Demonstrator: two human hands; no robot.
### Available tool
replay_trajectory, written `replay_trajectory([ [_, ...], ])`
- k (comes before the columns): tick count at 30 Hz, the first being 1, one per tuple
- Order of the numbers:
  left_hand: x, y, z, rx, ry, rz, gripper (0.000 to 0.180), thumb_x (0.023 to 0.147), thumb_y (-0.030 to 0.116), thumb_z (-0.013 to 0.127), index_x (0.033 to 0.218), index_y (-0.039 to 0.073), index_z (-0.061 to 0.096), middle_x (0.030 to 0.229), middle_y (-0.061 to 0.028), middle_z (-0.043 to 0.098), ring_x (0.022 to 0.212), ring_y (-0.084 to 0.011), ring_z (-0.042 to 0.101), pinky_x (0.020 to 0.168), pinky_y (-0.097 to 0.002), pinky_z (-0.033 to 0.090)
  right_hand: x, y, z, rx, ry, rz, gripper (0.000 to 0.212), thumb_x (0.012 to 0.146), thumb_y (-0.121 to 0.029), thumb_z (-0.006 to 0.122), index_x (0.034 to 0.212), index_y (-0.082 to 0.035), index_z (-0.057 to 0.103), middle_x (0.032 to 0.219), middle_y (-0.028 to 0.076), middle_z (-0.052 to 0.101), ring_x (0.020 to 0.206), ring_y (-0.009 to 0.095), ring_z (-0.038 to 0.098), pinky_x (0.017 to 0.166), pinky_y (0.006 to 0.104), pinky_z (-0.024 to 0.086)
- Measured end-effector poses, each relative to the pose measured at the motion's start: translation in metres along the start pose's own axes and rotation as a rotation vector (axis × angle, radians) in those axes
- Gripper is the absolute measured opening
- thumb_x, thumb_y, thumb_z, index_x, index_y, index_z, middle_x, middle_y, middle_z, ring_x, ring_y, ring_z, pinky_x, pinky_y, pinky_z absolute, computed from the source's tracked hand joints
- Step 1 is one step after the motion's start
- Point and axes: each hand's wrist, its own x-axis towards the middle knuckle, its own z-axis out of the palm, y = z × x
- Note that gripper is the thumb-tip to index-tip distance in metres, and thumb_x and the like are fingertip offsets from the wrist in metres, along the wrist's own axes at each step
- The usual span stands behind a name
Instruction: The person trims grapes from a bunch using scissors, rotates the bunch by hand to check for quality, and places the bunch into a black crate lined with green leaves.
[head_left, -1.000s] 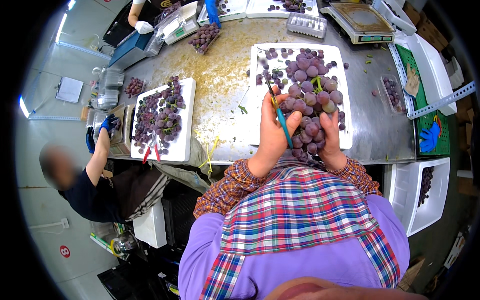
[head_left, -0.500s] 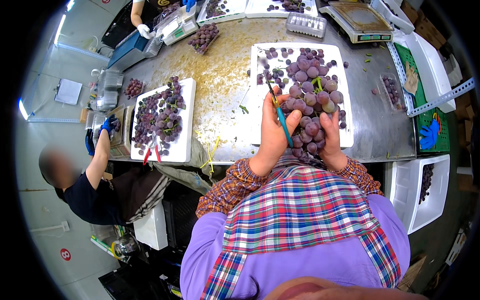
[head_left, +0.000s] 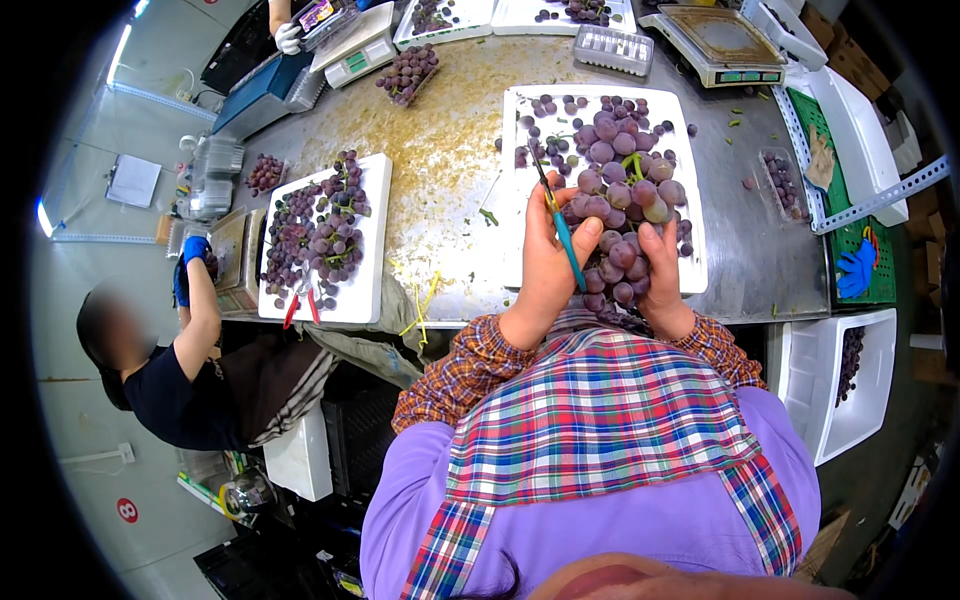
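A large bunch of purple grapes [head_left: 622, 200] rests between my two hands, over the front of a white foam tray [head_left: 690, 110]. My left hand [head_left: 548, 250] is closed against its left side, thumb on the grapes. Teal-handled snips [head_left: 565, 238] lie across the same hand, their dark blades pointing up and away. On the other side my right hand [head_left: 663, 272] cups the bunch, fingers partly hidden beneath it. Green stem shows at the bunch's middle. Loose grapes [head_left: 548, 105] lie in the tray around it.
Left stands another tray of grapes [head_left: 372, 215] with red-handled snips [head_left: 303, 302]. A co-worker [head_left: 185, 370] in blue gloves works beside it. Scales [head_left: 735, 70], a clear empty box [head_left: 613, 50] and a box of grapes [head_left: 785, 183] stand around. Blue gloves [head_left: 857, 270] lie right.
My hands and the bunch have hardly moved. At the left, the co-worker's gloved hands have drawn back from the scale. A far worker's gloved hand has lifted a clear box off another scale.
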Motion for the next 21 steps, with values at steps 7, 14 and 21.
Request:
replay_trajectory([
  [7,-0.0004,0.0007,-0.0004,-0.009,0.018,-0.024,0.066,0.089,0.007,0.062,0.141,-0.003,0.022,0.123,-0.0141,0.045,0.107,-0.018,0.055,0.088,-0.0278,0.05,-0.002,0.001,-0.0009,0.0,0.009,0.03,0.06,0.091,-0.021,0.054,0.142,-0.008,0.025,0.135,0.012,0.042,0.124,0.022,0.046,0.103,0.0357,0.04],
  [14,0.0001,0.0003,0.0017,-0.033,0.024,-0.034,0.065,0.089,0.007,0.062,0.141,-0.002,0.023,0.122,-0.0139,0.046,0.107,-0.0183,0.055,0.088,-0.0279,0.05,-0.0014,0.0004,-0.0018,0.001,0.023,0.04,0.059,0.091,-0.022,0.055,0.141,-0.009,0.027,0.135,0.012,0.042,0.124,0.022,0.046,0.103,0.0357,0.04],
  [21,0.0,0.0023,0.0019,0.016,0.018,-0.028,0.065,0.089,0.006,0.062,0.14,-0.002,0.024,0.12,-0.0134,0.047,0.107,-0.0179,0.055,0.088,-0.0279,0.049,-0.0013,-0.0011,-0.0004,0.017,0.031,0.046,0.058,0.091,-0.023,0.055,0.14,-0.008,0.028,0.135,0.012,0.042,0.124,0.023,0.046,0.104,0.036,0.04],
])
